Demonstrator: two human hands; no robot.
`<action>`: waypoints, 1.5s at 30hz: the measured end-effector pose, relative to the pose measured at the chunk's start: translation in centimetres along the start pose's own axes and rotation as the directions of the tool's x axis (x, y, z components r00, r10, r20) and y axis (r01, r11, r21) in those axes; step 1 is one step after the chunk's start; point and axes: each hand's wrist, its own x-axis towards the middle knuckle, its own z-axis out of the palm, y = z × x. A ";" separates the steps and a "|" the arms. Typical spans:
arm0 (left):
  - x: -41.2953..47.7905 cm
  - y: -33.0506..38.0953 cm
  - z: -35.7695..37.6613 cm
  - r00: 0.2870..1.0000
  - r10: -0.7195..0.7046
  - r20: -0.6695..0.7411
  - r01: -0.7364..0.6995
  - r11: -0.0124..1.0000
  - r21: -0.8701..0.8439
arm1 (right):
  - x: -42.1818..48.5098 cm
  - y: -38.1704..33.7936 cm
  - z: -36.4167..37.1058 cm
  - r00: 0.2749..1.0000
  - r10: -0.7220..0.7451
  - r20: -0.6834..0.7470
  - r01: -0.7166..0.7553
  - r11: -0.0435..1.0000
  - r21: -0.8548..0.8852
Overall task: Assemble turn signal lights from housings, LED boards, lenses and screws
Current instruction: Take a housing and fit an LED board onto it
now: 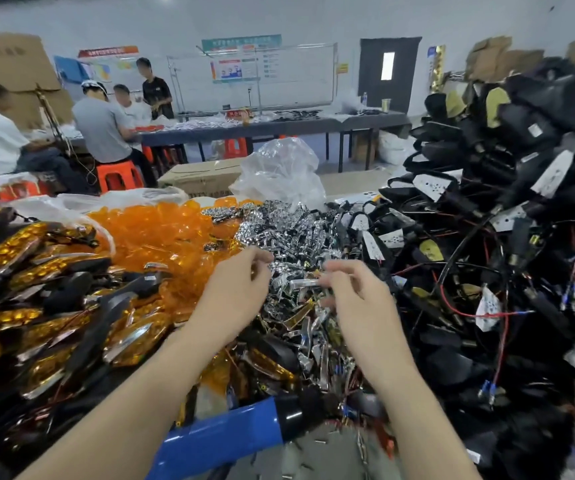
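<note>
Right hand (355,292) pinches a chrome reflector (301,283), long axis 9-to-3; left hand (237,289) waits at its 9 o'clock end (fingers curled, grasp unclear).

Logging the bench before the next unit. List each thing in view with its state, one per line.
right hand, pinches a chrome piece above the chrome pile
left hand, fingers curled; whether it holds anything is unclear
chrome pile, loose heap
orange lenses, loose heap
black housings, stacked, wires tangled
blue tool, lying untouched
plastic bag, crumpled, standing up
</note>
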 end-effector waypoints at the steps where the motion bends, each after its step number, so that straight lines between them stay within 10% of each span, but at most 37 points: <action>1: 0.2 0.9 0.9 0.999 0.032 0.036 -0.031 0.999 -0.012 | 0.1 0.0 -0.5 0.998 -0.021 -0.061 0.022 1.000 0.018; 5: 1.1 5.2 4.5 0.981 0.124 0.152 -0.119 0.992 -0.040 | 0.7 0.3 -2.3 0.959 -0.097 -0.265 0.069 0.991 -0.113; 11: 2.2 9.2 8.2 0.956 -0.039 0.292 0.055 0.997 -0.049 | 0.9 2.1 -3.5 0.995 0.038 -0.094 -0.086 0.809 -0.581; 17: 2.4 10.7 8.2 0.961 -0.151 0.233 0.211 0.941 -0.263 | 1.2 1.5 -3.9 0.984 0.062 -0.167 -0.066 0.998 -0.015; 22: 2.1 14.2 1.9 0.994 0.073 0.084 -0.013 0.825 -0.564 | 0.9 -2.0 -4.0 0.990 -0.042 -0.133 0.110 0.819 0.563; 26: 0.5 15.9 -5.3 0.924 0.382 -0.026 -0.375 0.889 -0.264 | -0.2 -5.0 -4.5 0.994 -0.066 -0.084 0.106 0.659 0.745; 31: -4.3 14.3 -6.1 0.872 0.481 0.093 -0.488 0.869 0.083 | -2.0 -7.1 -4.0 0.973 -0.213 -0.091 0.180 0.448 0.876; 37: -11.3 8.3 -4.2 0.933 0.350 0.086 -0.360 0.893 0.271 | -6.4 -2.3 -0.8 0.995 0.043 -0.086 0.042 0.606 0.794; 40: -14.9 5.0 -2.1 0.968 0.198 0.154 -0.248 0.849 0.468 | -7.6 0.8 -0.6 0.976 0.204 -0.080 -0.047 0.552 0.833; 45: -17.3 2.2 -0.8 0.940 0.333 0.075 -0.318 0.772 0.550 | -8.2 2.4 0.0 0.942 0.309 0.129 -0.237 0.342 0.909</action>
